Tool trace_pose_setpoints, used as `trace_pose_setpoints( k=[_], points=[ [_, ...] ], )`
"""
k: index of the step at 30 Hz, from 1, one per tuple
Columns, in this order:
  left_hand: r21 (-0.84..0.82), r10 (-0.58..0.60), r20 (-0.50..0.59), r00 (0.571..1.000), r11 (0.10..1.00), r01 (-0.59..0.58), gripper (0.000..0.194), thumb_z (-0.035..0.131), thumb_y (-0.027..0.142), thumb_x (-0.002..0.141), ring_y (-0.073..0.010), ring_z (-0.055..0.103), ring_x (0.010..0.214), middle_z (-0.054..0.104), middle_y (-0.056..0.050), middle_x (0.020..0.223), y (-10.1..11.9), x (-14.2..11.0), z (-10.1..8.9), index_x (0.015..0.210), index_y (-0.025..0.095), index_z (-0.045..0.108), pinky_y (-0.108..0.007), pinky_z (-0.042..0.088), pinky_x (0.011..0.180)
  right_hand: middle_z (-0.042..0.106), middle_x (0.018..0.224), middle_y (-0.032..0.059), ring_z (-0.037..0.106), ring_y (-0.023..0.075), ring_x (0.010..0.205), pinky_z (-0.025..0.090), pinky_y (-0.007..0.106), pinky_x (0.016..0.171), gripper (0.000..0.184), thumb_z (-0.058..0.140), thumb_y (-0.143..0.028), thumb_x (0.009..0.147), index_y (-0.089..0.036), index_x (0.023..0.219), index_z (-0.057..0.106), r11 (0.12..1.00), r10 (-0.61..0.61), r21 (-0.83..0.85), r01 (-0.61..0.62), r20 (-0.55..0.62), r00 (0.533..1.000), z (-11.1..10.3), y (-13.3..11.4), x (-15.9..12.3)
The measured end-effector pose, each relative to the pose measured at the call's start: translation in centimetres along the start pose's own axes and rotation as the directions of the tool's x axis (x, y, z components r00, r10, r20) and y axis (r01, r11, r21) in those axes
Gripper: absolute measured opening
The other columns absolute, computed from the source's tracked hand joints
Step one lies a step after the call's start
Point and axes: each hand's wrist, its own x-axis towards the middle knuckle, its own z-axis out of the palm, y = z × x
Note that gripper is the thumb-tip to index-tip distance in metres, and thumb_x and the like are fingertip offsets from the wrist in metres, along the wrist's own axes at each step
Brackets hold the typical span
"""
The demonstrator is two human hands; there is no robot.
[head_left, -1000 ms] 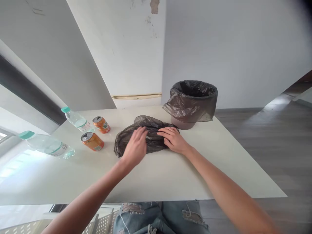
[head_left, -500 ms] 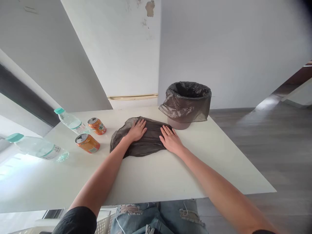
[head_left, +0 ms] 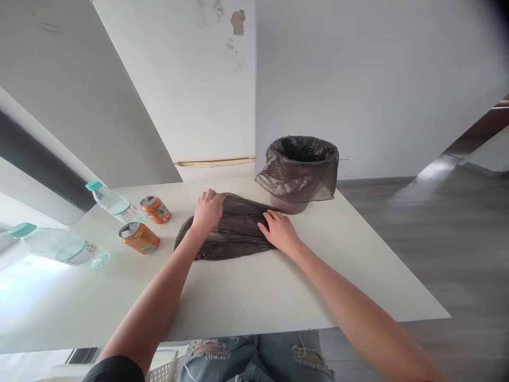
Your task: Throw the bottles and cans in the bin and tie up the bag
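A dark, see-through garbage bag (head_left: pixel 242 228) lies flattened and wrinkled on the white table (head_left: pixel 254 297). My left hand (head_left: pixel 209 211) is at its far left part, the fingers curled down and closed on the plastic; the fingertips are partly hidden. On the bag's right end rests my right hand (head_left: pixel 281 231), its fingers stretched out and slightly bent. Just beyond that hand stands a small trash bin (head_left: pixel 292 206), lined with another dark bag (head_left: pixel 306 178) folded over its rim.
At the left lie two clear plastic bottles with green caps, a nearer bottle (head_left: pixel 59 245) and a farther bottle (head_left: pixel 115 204). Beside them are two orange soda cans, a nearer can (head_left: pixel 141 240) and a farther can (head_left: pixel 157 210). A white fridge (head_left: pixel 199 95) stands behind the table.
My left hand has slid left and its fingers, flat and spread before, have curled in. My right hand stays on the bag, its fingers a little more bent. The view has shifted slightly.
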Motion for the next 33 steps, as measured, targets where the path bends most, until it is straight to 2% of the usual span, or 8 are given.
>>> trace_pose_setpoints(
  k=[6,10,12,18,20,24,29,33],
  points=[
    [0.112,0.111,0.326,0.939,0.982,-0.155,0.042,0.069,0.059,0.095,-0.0384,0.066,0.112,0.072,-0.018,0.115,9.9,-12.8,1.0,0.121,0.026,0.075,-0.056,0.050,0.102,0.079,0.081,0.0046,0.071,0.0224,0.072,0.053,0.034,0.074,0.031,0.053,-0.042,0.106,-0.025,0.105,0.079,0.948,-0.139,0.309,0.074,0.196,0.971,-5.7,-0.2,-1.6],
    [0.140,0.198,0.450,0.871,0.948,-0.287,0.097,0.069,0.082,0.082,-0.0404,0.052,0.145,0.059,-0.018,0.155,11.0,-20.9,0.4,0.156,0.021,0.052,-0.066,0.034,0.126,0.080,0.089,0.0025,0.072,0.0212,0.078,0.053,0.032,0.074,0.025,0.065,-0.040,0.101,-0.028,0.118,0.080,0.835,-0.473,0.519,0.181,0.510,0.718,-8.4,-1.6,-4.9],
    [0.175,0.260,0.491,0.831,0.905,-0.387,0.111,0.067,0.084,0.081,-0.0416,0.038,0.158,0.047,-0.018,0.167,10.1,-23.3,-0.9,0.165,0.017,0.039,-0.070,0.024,0.130,0.081,0.105,0.0048,0.073,0.0243,0.098,0.055,0.037,0.092,0.030,0.071,-0.043,0.100,-0.030,0.125,0.079,0.789,-0.563,0.550,0.273,0.471,0.679,-8.5,-2.1,-7.1],
    [0.341,0.314,0.390,0.866,0.824,-0.453,0.079,0.077,0.050,0.093,-0.0370,0.039,0.159,0.049,-0.015,0.167,7.1,-26.9,-4.8,0.158,0.016,0.049,-0.062,0.021,0.135,0.047,0.168,0.0093,0.040,0.0372,0.157,0.024,0.062,0.133,0.100,0.090,-0.052,0.082,-0.034,0.167,0.041,0.796,-0.568,0.487,0.358,0.399,0.720,-6.3,-2.4,-13.2],
    [0.292,0.364,0.326,0.873,0.840,-0.458,0.043,0.064,0.022,0.100,-0.0293,0.053,0.150,0.064,-0.009,0.153,7.1,-27.9,-5.3,0.143,0.019,0.063,-0.056,0.022,0.137,0.057,0.160,0.0088,0.051,0.0331,0.150,0.015,0.064,0.136,0.091,0.086,-0.043,0.089,-0.033,0.167,0.040,0.779,-0.594,0.488,0.393,0.374,0.712,-5.7,-2.5,-15.1],
    [0.122,0.383,0.149,0.911,0.908,-0.402,0.047,0.042,-0.005,0.090,-0.0189,0.074,0.119,0.080,-0.002,0.120,8.4,-29.7,-6.4,0.118,0.021,0.070,-0.047,0.036,0.131,0.073,0.136,0.0082,0.067,0.0262,0.126,0.028,0.064,0.131,0.054,0.065,-0.018,0.101,-0.029,0.153,0.058,0.698,-0.674,0.454,0.554,0.156,0.722,-4.8,-3.4,-18.8],
    [-0.053,0.046,0.092,0.995,0.998,-0.041,0.034,0.047,0.005,0.093,-0.0115,0.071,0.067,0.078,0.003,0.086,9.2,-28.0,-8.5,0.114,0.022,0.068,-0.021,0.054,0.063,0.077,0.091,0.0028,0.071,0.0188,0.081,0.059,0.039,0.089,0.027,0.055,-0.011,0.101,-0.025,0.116,0.073,0.690,-0.415,0.582,0.430,-0.170,0.894,-5.5,-5.7,-18.8],
    [0.003,-0.210,-0.037,0.977,0.978,0.211,0.021,0.051,0.030,0.104,-0.0155,0.065,0.065,0.067,0.001,0.070,7.2,-21.2,-8.8,0.093,0.020,0.066,-0.025,0.048,0.065,0.080,0.103,0.0030,0.076,0.0220,0.091,0.059,0.033,0.084,0.013,0.068,-0.028,0.098,-0.026,0.106,0.077,0.755,-0.096,0.643,0.131,-0.090,0.991,-6.6,-8.2,-12.5]
  ],
)
